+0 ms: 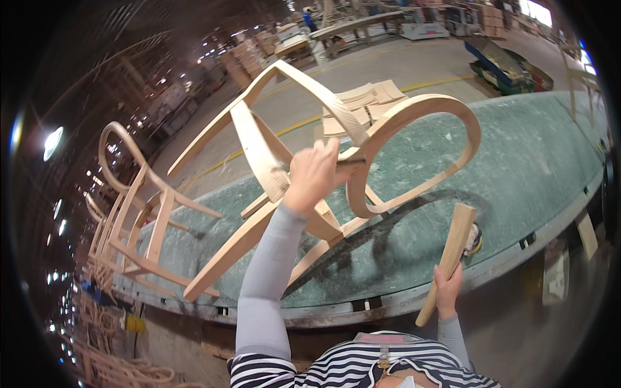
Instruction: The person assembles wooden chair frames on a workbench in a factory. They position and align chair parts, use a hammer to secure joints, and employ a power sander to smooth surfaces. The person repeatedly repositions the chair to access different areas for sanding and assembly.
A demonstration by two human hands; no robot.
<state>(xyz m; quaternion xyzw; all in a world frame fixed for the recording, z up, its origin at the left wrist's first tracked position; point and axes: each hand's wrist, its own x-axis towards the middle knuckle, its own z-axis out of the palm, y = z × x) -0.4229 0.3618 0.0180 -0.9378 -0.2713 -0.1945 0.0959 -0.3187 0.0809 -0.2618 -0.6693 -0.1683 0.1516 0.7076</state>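
Observation:
A pale wooden chair frame with a looped curved back lies tilted on the green-topped table. My left hand is closed over the frame near a joint, and a thin dark strip sticks out of it toward the curved back. What the strip is, I cannot make out. Off to the right, my right hand grips a straight wooden bar by its lower part, slanting above the table's front edge. Partly hidden behind the bar is a round tool, perhaps a sander.
More wooden chair frames stand along the left end of the table. Curved wooden pieces are stacked past its far edge. Beyond on the floor sits a green bin. Chair parts lie at the lower left.

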